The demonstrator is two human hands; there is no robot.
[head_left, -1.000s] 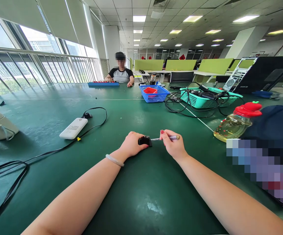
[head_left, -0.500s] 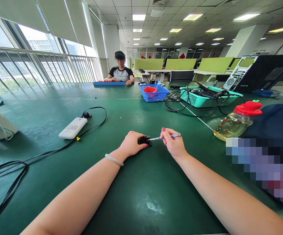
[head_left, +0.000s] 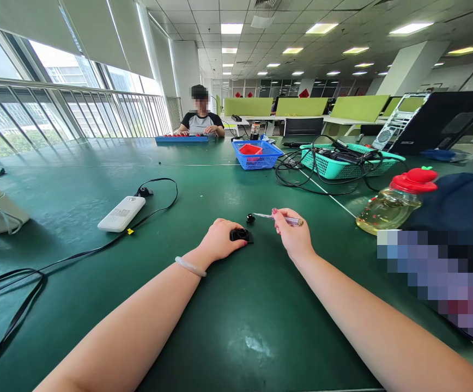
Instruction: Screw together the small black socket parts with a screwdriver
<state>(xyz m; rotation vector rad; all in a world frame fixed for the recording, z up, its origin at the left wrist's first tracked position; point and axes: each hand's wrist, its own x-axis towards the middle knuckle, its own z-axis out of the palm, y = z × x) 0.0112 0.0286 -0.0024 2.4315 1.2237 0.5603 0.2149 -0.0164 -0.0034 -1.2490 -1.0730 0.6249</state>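
Left hand (head_left: 220,239) pins the black part (head_left: 241,235) flat on the green worktop (head_left: 97,305), right hand (head_left: 291,234) pinches a screwdriver (head_left: 276,218) whose tip hovers at a small black cap (head_left: 250,219); best keep the part steady and the tip level

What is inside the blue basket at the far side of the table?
The blue basket holds a red, tray-like container that rises above its rim. Whatever lies below that, deeper in the basket, is hidden by the mesh walls.
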